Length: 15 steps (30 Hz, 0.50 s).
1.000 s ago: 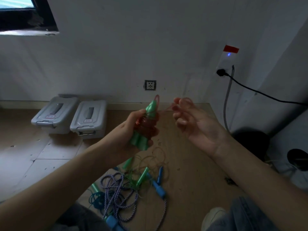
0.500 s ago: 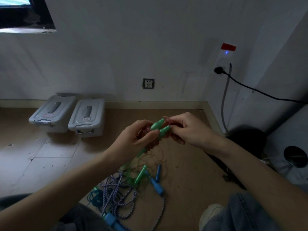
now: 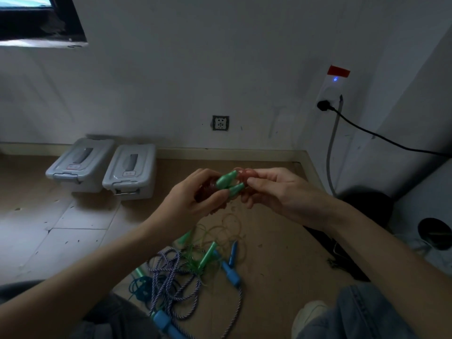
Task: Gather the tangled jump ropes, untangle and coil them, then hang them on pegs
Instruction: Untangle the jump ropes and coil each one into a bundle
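Note:
My left hand (image 3: 195,199) grips a coiled red jump rope with two green handles (image 3: 228,183) that point right and up out of its fingers. My right hand (image 3: 276,189) pinches the red rope's loops (image 3: 244,174) just past the handle tips. Both hands meet above the floor. Below them lies a tangled pile: a purple-and-white braided rope (image 3: 171,277) with blue handles (image 3: 231,274), a thin green rope with green handles (image 3: 208,255), and a teal cord (image 3: 138,287). No pegs are in view.
Two grey lidded plastic boxes (image 3: 105,165) stand by the far wall at the left. A black cable (image 3: 381,135) runs from a wall plug at the right. Dark objects (image 3: 367,206) sit in the right corner. My knees and a shoe (image 3: 308,316) are at the bottom.
My hands came down and together. The right hand, held apart with a strand a second ago, now pinches the red loops at the handle tips. The handles have tipped from upright to sideways.

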Tool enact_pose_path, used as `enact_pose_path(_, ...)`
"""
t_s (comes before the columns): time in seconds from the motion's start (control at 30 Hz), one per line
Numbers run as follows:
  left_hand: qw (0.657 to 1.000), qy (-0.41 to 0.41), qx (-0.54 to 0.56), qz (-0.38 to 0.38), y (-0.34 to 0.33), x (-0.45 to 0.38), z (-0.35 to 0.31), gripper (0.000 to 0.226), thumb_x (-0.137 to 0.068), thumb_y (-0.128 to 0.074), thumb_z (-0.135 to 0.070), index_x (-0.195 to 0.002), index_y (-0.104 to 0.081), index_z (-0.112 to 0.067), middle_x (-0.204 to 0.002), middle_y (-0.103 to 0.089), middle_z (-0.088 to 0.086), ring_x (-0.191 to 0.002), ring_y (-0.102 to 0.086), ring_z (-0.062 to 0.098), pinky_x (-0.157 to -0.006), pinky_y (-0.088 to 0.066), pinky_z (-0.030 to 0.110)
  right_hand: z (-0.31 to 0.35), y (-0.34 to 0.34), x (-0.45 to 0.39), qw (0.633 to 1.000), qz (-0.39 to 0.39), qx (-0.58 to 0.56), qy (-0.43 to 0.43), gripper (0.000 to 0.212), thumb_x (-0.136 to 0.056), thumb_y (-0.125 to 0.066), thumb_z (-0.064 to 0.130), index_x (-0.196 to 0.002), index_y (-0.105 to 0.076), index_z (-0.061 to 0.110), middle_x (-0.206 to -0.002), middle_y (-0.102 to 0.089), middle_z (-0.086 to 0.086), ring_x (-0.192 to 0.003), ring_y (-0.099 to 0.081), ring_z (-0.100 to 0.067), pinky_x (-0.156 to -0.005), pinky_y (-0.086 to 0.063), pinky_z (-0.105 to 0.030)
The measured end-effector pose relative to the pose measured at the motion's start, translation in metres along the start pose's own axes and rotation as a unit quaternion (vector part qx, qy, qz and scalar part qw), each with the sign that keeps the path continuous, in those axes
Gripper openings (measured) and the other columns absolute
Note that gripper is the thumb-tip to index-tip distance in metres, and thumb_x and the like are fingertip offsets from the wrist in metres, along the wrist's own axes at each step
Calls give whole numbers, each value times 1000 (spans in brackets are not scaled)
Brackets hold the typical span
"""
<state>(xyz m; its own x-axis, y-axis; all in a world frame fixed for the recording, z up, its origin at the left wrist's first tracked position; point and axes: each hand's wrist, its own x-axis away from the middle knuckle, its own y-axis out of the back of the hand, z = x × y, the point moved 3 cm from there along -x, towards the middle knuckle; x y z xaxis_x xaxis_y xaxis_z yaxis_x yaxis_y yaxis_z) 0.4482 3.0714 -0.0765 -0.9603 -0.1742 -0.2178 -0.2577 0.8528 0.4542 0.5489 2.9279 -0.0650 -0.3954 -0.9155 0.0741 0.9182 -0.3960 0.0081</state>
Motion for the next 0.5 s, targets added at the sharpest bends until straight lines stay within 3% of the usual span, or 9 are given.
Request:
enact_pose_path(0.13, 1000, -1, 7, 4, 1, 3, 2, 35, -67, -51, -56, -94, -53, -33, -95, -58, -1, -78, -65, 12, -72, -57, 34, -1, -3, 0, 994, 37, -93, -42, 39, -94, -41, 22, -117, -57, -5, -100, -62, -10, -83, -60, -10, -77, -51, -18)
enact_pose_path(0.27, 999, -3, 39, 26, 0, 9, 9, 30, -72, -54, -51, -97, -53, -34, -94, -57, -2, -78, -65, 8, -66, -55, 20, -4, -2, -2, 993, -13, -103, -46, 37, -85, -51, 16, -115, -61, -2, -89, -62, -5, -72, -55, -9, -63, -48, -16)
enact_pose_path(0.33, 997, 0, 64, 47, -4, 15, 14, 27, -77, -57, -46, -100, -54, -31, -92, -57, -2, -80, -65, 8, -64, -52, 16, -9, -3, -1, 997, -48, -44, -46, 33, -80, -56, 14, -110, -65, 4, -77, -63, -1, -64, -51, -8, -54, -44, -16)
enact_pose_path(0.4, 992, 19, 106, 66, -10, 20, 20, 28, -79, -57, -41, -103, -56, -27, -91, -60, 1, -81, -66, 13, -64, -52, 18, -12, -9, -2, 993, -65, 92, -28, 23, -84, -58, 10, -105, -68, 12, -64, -61, 9, -56, -47, -4, -49, -39, -15)
enact_pose_path(0.5, 984, 52, 159, 66, -14, 26, 30, 26, -80, -58, -32, -104, -58, -23, -91, -67, -1, -81, -68, 16, -65, -52, 19, -16, -21, -9, 956, -51, 290, 11, 22, -91, -54, 5, -86, -67, 22, -59, -55, 12, -54, -45, -1, -53, -36, -17)
